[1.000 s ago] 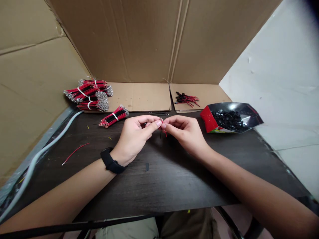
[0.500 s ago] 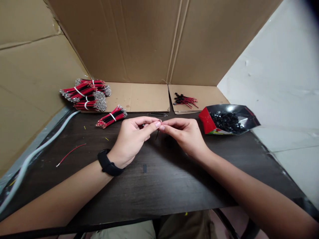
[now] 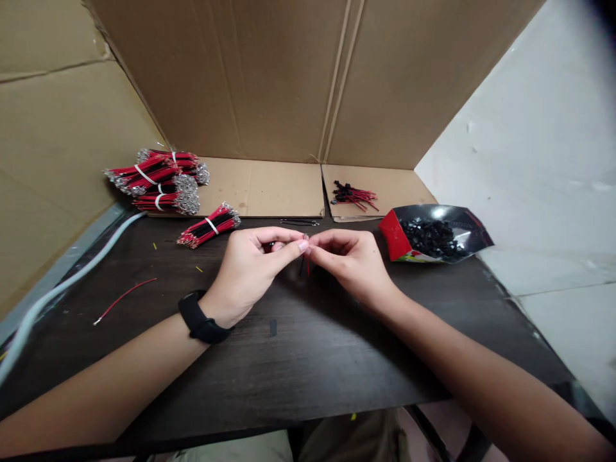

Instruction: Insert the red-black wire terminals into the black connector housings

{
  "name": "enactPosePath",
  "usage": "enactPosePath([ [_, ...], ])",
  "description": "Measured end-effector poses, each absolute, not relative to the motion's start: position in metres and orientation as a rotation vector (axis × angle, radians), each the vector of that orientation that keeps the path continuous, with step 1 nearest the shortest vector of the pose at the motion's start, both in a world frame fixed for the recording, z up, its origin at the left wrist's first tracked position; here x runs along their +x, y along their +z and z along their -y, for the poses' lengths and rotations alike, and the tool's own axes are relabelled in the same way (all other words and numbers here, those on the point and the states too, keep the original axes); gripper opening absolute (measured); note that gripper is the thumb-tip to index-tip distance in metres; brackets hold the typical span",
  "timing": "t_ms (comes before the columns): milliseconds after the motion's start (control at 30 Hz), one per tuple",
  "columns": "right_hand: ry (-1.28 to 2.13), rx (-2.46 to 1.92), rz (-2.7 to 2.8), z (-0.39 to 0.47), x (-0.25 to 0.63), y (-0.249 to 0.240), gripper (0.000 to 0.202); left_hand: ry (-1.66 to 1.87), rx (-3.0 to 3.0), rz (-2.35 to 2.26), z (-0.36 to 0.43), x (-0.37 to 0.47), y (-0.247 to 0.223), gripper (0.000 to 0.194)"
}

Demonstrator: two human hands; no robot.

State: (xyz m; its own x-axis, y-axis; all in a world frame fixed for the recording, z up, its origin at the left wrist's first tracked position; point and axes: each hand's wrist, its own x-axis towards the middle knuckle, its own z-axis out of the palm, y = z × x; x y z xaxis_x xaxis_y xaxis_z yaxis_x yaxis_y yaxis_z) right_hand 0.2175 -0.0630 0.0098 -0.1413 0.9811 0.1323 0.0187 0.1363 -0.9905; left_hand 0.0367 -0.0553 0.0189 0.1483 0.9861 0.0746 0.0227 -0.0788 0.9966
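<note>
My left hand (image 3: pixel 255 263), with a black band on its wrist, is closed in a pinch over the middle of the table. Its fingertips meet those of my right hand (image 3: pixel 349 256), which is pinched shut as well. From between them hang a thin black wire (image 3: pixel 301 265) and a red wire (image 3: pixel 308 266), side by side. The wires' upper ends are mostly hidden by the fingers. Something small and dark shows inside the curled fingers of my left hand; I cannot make out what it is.
Tied bundles of red and black wires (image 3: pixel 158 183) lie at the back left, another bundle (image 3: pixel 209 224) nearer. Several finished-looking wires with black connectors (image 3: pixel 353 196) rest on cardboard (image 3: pixel 409 186). A box (image 3: pixel 397 234) of black connectors stands right. Loose black wires (image 3: pixel 298 222) and one red wire (image 3: pixel 125 298) lie on the table (image 3: pixel 317 359).
A red wire now hangs below the fingertips beside the black one; earlier only the black end showed there. Both hands keep their pinch. The whole view has shifted slightly.
</note>
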Motion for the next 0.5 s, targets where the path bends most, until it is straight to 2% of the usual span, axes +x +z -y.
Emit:
enactPosePath([
  [333, 1.272, -0.978, 1.315, 0.0653, 0.2104, 0.0099, 0.022, 1.201, 1.158, -1.032, 0.0566, 0.0376, 0.0146, 0.018],
  [500, 1.191, -1.056, 1.379, 0.0666, 0.2107, 0.0143, 0.016, 1.223, 1.167, -1.037, 0.0567, 0.0388, 0.0138, 0.019],
])
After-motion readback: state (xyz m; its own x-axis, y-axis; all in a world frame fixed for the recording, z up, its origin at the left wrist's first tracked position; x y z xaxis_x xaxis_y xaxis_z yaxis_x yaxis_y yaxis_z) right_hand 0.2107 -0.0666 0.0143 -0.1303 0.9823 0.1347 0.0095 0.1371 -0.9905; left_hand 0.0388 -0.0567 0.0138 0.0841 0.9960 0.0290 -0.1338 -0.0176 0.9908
